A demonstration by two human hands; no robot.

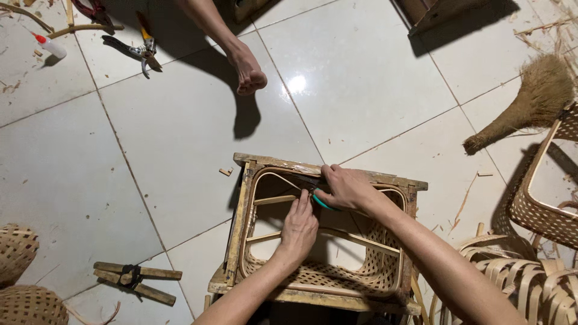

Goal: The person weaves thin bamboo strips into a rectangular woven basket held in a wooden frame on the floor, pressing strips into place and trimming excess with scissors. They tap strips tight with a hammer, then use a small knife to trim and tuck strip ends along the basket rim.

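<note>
A woven bamboo basket (337, 278) sits inside a rough wooden frame (238, 224) on the tiled floor, just in front of me. My left hand (299, 227) rests over the basket's open top, fingers pressed on a thin bamboo crossbar (274, 200). My right hand (345, 186) grips a hand tool with teal handles (323, 203) at the basket's far rim, beside the left fingertips. The tool's working end is hidden between the hands.
Another person's bare foot (248, 71) rests on the tiles ahead. Pruning shears (137, 49) and a glue bottle (50, 45) lie far left. A straw broom (530, 102) and woven baskets (542, 204) are right; two more baskets (18, 277) and tied bamboo sticks (135, 280) left.
</note>
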